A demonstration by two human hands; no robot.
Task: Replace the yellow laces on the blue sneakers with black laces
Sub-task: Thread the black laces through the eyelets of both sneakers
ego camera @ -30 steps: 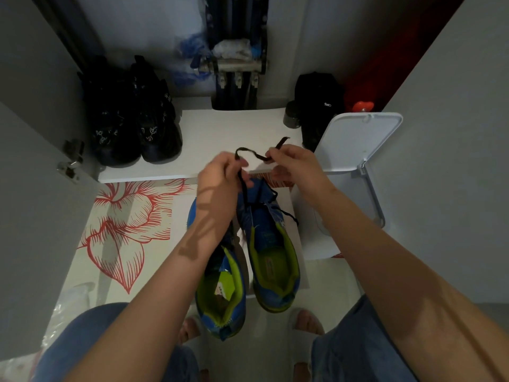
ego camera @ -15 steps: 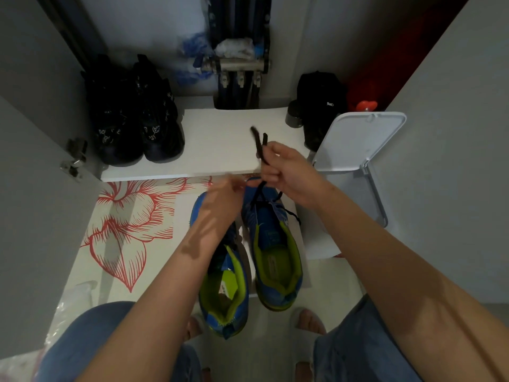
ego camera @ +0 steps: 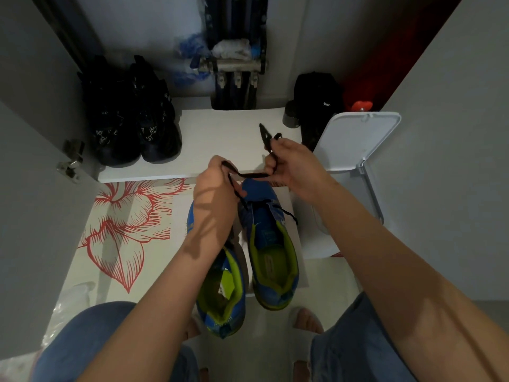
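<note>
Two blue sneakers with lime-green lining stand side by side on the floor, the left sneaker point(ego camera: 220, 296) partly under my left forearm, the right sneaker point(ego camera: 271, 252) with a black lace point(ego camera: 252, 175) threaded near its toe. My left hand point(ego camera: 213, 199) pinches the lace above the right sneaker's front. My right hand point(ego camera: 293, 166) grips the same lace farther along, its loose ends sticking up past my fingers. A short stretch of lace runs taut between both hands. No yellow lace shows.
A white shelf point(ego camera: 209, 139) lies ahead with a pair of black shoes point(ego camera: 132, 119) at its left and a black bag point(ego camera: 316, 103) at its right. An open white bin lid point(ego camera: 355, 142) stands at the right. A red flower mat point(ego camera: 121, 224) covers the floor on the left.
My left hand has risen from the sneaker's toe and drawn the lace out sideways. My right hand has shifted slightly right, so the lace now stretches between both hands.
</note>
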